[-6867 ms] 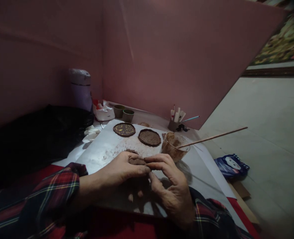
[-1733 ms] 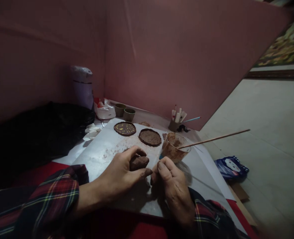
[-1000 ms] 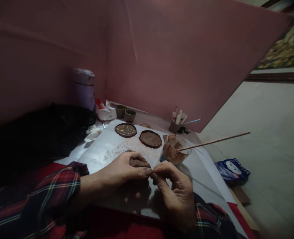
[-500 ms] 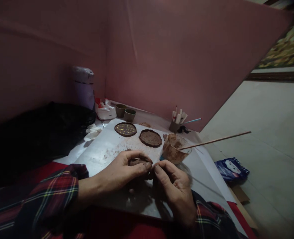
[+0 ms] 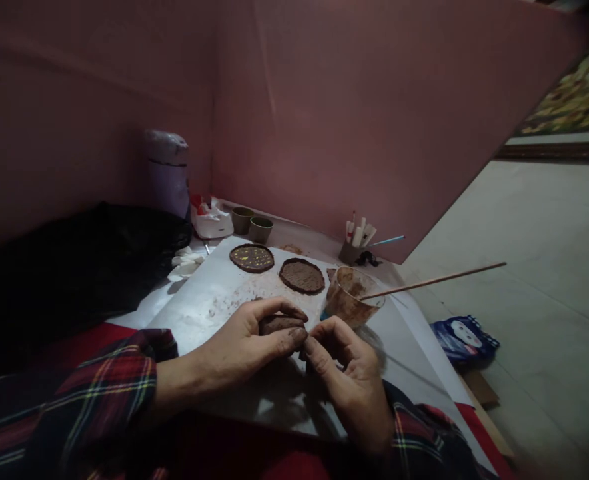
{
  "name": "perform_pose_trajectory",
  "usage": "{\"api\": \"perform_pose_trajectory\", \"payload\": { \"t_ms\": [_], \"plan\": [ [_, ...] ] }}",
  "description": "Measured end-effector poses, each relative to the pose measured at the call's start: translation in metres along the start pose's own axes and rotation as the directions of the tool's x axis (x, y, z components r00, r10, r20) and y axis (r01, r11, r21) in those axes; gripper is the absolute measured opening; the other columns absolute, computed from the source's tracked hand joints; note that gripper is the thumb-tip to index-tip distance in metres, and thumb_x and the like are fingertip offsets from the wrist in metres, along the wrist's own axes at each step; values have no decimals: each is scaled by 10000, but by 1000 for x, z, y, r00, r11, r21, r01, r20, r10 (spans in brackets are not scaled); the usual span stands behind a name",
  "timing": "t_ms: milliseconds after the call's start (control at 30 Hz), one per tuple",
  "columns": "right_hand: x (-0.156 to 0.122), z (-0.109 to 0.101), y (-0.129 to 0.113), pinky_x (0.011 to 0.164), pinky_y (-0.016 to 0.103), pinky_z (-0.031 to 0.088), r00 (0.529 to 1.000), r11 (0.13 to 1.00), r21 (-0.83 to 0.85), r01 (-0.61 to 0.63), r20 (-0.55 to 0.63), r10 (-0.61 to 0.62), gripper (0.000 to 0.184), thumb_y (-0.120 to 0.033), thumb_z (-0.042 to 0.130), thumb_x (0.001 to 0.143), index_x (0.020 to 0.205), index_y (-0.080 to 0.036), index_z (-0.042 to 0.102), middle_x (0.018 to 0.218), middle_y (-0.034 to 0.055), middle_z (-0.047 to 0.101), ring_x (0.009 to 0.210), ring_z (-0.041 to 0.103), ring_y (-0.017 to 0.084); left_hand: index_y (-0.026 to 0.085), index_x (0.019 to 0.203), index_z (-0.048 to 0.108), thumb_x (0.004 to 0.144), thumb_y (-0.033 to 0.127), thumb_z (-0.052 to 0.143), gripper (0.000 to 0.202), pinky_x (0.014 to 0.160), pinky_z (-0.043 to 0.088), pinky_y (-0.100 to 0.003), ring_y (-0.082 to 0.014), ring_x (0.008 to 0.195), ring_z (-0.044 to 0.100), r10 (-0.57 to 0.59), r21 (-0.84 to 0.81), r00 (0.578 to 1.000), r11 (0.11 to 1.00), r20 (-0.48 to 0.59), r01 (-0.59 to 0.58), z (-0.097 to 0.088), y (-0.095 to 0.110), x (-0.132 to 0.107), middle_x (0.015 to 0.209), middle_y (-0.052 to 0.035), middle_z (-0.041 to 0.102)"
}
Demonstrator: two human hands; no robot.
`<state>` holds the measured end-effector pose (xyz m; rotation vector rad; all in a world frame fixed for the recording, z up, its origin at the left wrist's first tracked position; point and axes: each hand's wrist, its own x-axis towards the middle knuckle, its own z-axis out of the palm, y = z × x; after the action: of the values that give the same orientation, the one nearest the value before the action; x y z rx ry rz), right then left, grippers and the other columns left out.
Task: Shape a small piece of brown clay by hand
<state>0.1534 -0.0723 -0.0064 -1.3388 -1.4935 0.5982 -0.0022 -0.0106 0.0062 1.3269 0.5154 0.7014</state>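
My left hand [image 5: 244, 343] is curled round a brown lump of clay [image 5: 277, 324], with the thumb below and the fingers over the top. My right hand [image 5: 349, 373] meets it from the right, its fingertips pinching at the lump's edge. Both hands hover just above the white paper sheet [image 5: 209, 300]. Behind them lie two flat round clay discs: one with yellow dots [image 5: 251, 257] and one plain [image 5: 302, 275]. A clear cup of brown slurry [image 5: 347, 303] with a long wooden stick [image 5: 434, 280] stands right beside my right hand.
Two small green cups [image 5: 252, 225], a white packet [image 5: 209, 220], a pale jar [image 5: 167, 170] and a holder of tools [image 5: 355, 243] line the pink wall. A black bag [image 5: 89, 260] fills the left. A blue packet [image 5: 463, 337] lies on the floor at right.
Both hands have kept working the clay lump in place. The right hand's fingers shifted from a pinch at the left fingertips to a curl against the lump's right side.
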Motion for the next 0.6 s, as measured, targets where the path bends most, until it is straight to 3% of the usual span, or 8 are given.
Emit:
{"api": "perform_pose_trajectory", "payload": {
  "t_ms": [200, 400, 600],
  "plan": [
    [-1, 1, 5, 506, 228, 363, 998, 999, -44, 9, 60, -6, 237, -363, 528, 862, 712, -181, 520, 623, -23, 508, 552, 459, 109, 165, 917, 601, 754, 191, 687, 186, 703, 437, -234, -157, 857, 594, -1, -31, 1000, 1000, 13, 2, 3, -2, -1, 870, -13, 626],
    [-1, 2, 4, 513, 226, 366, 997, 999, -34, -8, 71, 11, 231, -353, 537, 859, 710, -177, 524, 618, -24, 505, 559, 458, 109, 158, 873, 606, 722, 105, 653, 167, 665, 432, -209, -129, 790, 597, -25, -47, 999, 999, -20, 24, 3, -3, 0, 812, 2, 635],
    [-1, 1, 4, 511, 221, 366, 997, 1000, -28, 7, 77, -5, 225, -340, 528, 864, 708, -178, 525, 623, -23, 510, 564, 458, 107, 153, 859, 614, 716, 139, 665, 152, 653, 430, -204, -124, 762, 596, -65, -35, 997, 997, -40, 63, 3, 0, 1, 794, 2, 639]
  ]
}}
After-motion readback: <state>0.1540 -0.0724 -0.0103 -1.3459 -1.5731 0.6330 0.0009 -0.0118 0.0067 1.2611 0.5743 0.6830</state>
